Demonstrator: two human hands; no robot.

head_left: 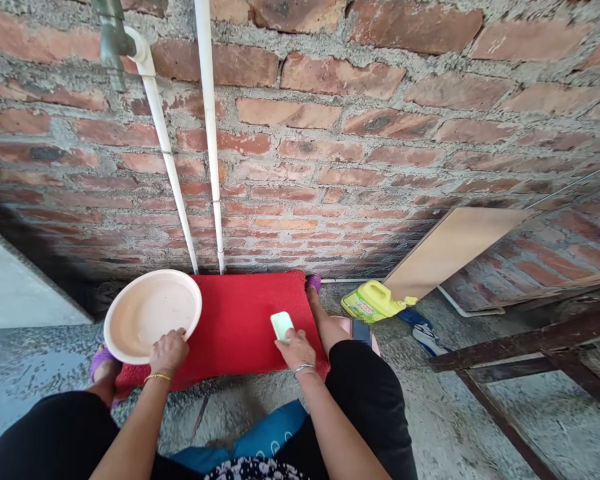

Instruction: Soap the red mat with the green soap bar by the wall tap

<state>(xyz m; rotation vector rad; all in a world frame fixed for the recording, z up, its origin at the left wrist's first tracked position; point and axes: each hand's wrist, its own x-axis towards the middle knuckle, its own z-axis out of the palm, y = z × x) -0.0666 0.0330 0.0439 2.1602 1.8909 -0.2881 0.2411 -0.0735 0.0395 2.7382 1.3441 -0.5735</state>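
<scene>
My left hand [169, 352] is closed on the near right rim of a pale pink plastic basin [116, 337]. The basin is slightly tilted and overlaps the left end of a red cloth-covered surface [245, 320]. Shallow, clear-looking water seems to lie in it. In my right hand [298, 349] is a pale mint-green block with rounded corners [281, 324], perhaps a bar of soap or a small brush; I cannot tell which. It is held above the right half of the red cloth, pointing away from me. My fingertips partly hide its near end.
A brick wall [300, 167] rises behind, with two white pipes [211, 133] and a tap [111, 43]. Right of my leg are a yellow detergent jug [373, 301], a blue-and-white shoe [427, 339], a leaning board [455, 247] and a dark wooden frame [525, 340]. The floor is wet at left.
</scene>
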